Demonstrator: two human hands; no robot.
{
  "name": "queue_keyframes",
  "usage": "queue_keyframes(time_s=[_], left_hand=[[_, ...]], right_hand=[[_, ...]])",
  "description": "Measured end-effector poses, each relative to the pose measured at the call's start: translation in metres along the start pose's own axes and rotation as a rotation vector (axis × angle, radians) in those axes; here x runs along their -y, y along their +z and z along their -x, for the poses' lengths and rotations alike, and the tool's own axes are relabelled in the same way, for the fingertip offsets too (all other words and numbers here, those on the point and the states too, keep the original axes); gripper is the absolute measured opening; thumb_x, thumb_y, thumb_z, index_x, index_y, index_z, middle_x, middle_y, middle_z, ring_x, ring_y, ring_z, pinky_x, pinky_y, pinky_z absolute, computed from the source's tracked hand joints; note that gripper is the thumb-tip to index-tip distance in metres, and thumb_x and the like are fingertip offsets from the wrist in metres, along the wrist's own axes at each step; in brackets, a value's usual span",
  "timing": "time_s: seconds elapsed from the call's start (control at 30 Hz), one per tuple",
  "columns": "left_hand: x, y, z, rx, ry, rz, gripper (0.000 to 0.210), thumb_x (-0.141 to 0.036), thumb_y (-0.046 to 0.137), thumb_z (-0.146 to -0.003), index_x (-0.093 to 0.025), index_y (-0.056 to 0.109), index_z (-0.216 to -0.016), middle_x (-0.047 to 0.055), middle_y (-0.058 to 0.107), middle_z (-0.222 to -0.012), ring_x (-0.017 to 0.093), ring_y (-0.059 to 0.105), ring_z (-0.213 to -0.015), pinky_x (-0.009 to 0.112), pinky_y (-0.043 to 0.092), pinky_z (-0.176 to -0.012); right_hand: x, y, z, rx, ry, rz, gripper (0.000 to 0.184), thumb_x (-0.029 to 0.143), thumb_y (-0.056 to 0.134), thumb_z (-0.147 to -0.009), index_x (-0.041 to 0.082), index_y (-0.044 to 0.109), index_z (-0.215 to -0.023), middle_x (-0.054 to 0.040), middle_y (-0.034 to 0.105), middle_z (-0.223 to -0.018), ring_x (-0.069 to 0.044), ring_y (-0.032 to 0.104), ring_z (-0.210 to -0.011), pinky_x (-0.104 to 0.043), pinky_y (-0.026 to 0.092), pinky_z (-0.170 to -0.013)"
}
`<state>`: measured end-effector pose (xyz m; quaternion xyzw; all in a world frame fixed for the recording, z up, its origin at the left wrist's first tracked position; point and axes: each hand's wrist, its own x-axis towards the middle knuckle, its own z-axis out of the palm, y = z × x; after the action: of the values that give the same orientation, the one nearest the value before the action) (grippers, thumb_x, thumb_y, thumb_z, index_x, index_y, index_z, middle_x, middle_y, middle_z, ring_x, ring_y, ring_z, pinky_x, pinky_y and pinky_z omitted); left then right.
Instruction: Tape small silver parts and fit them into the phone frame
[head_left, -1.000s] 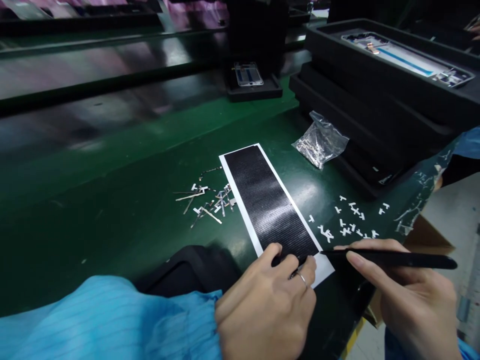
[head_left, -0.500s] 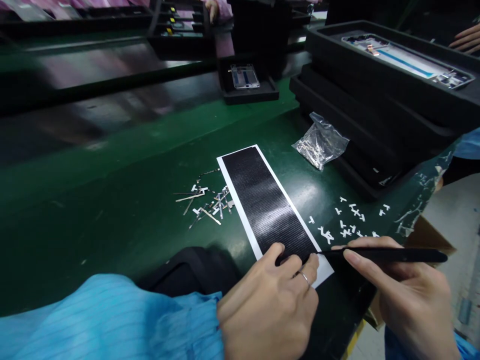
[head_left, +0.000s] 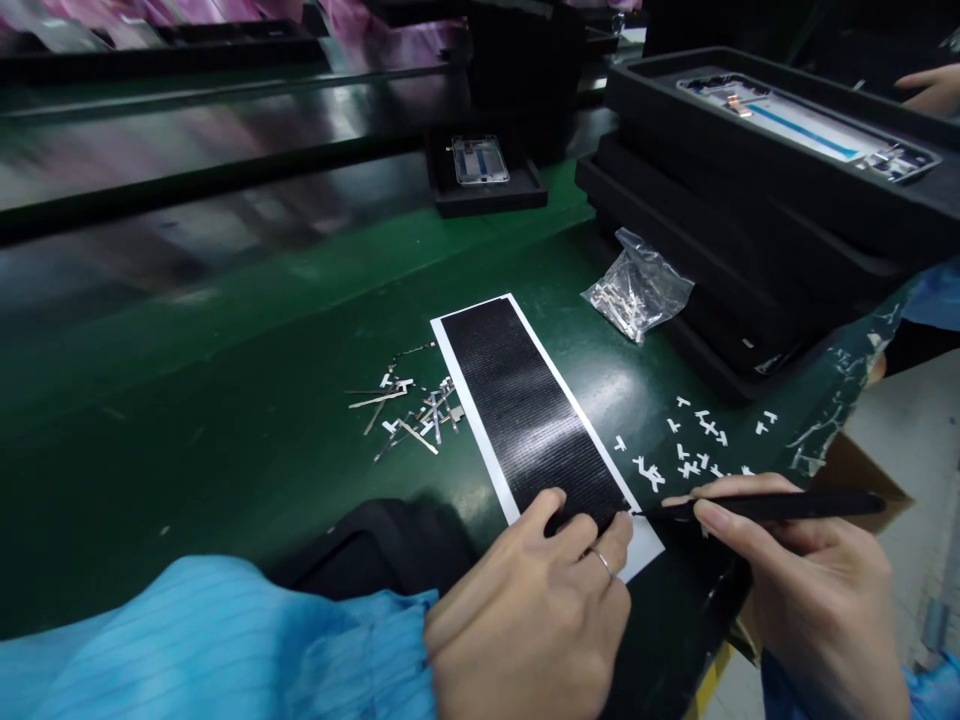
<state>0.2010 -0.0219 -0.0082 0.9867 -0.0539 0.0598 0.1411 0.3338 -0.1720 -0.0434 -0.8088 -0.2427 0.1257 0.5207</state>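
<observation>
- Black adhesive sheet (head_left: 529,405) lies lengthwise on the green desk (head_left: 225,440); left hand (head_left: 536,610) presses fingertips flat on its near end, holding nothing.
- Right hand (head_left: 810,590) pinches black tweezers (head_left: 757,507), tips at the sheet's near corner.
- Peeled white T-shaped bits (head_left: 701,445) lie right, metal strips (head_left: 409,405) left; most of the sheet looks untouched.
- Bagged parts (head_left: 637,290) and stacked black trays (head_left: 750,200) sit beyond.

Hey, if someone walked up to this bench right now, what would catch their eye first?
Probably the long black sheet with a white border lying on the green bench, its near end pressed down by the left hand. The right hand holds black tweezers, their tip at that near end. Small white cut pieces lie scattered to the sheet's right and metal strips to its left.
</observation>
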Motion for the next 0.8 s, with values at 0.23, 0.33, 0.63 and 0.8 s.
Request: queue_keyframes(time_s=[0.23, 0.33, 0.63, 0.8], left_hand=[[0.004, 0.006, -0.006, 0.017, -0.105, 0.197, 0.029, -0.012, 0.038, -0.087, -0.018, 0.063, -0.072, 0.004, 0.070, -0.096, 0.017, 0.058, -0.072, 0.034, 0.043, -0.077], [0.009, -0.009, -0.014, 0.118, -0.465, 0.550, 0.025, -0.017, 0.041, -0.086, -0.018, 0.057, -0.067, 0.001, 0.065, -0.077, 0.017, 0.057, -0.071, 0.028, 0.041, -0.065], [0.024, -0.025, -0.026, 0.237, -0.892, 1.302, 0.007, -0.012, 0.049, -0.080, -0.013, 0.055, -0.076, 0.000, 0.061, -0.063, 0.012, 0.051, -0.060, 0.025, 0.039, -0.061], [0.024, -0.024, -0.024, 0.247, -0.900, 1.310, 0.010, -0.011, 0.049, -0.078, -0.012, 0.059, -0.079, 0.000, 0.060, -0.061, 0.013, 0.050, -0.059, 0.026, 0.040, -0.061]], right_hand=[[0.006, 0.002, -0.003, -0.029, 0.043, -0.312, 0.005, 0.029, 0.074, -0.069, 0.024, 0.073, -0.067, -0.0026, 0.069, -0.074, -0.016, 0.066, -0.069, -0.019, 0.054, -0.062], [0.013, 0.002, -0.003, -0.021, 0.050, -0.385, 0.005, 0.030, 0.075, -0.068, 0.026, 0.074, -0.071, -0.0041, 0.070, -0.071, -0.019, 0.068, -0.063, -0.022, 0.056, -0.056], [0.014, 0.015, -0.003, -0.051, -0.148, -0.218, 0.003, 0.025, 0.072, -0.070, 0.025, 0.073, -0.073, -0.0032, 0.072, -0.075, -0.020, 0.069, -0.069, -0.020, 0.057, -0.062], [0.016, 0.014, -0.007, 0.009, -0.230, -0.136, 0.007, 0.021, 0.071, -0.072, 0.028, 0.072, -0.076, 0.0023, 0.072, -0.074, -0.016, 0.069, -0.068, -0.012, 0.055, -0.064]])
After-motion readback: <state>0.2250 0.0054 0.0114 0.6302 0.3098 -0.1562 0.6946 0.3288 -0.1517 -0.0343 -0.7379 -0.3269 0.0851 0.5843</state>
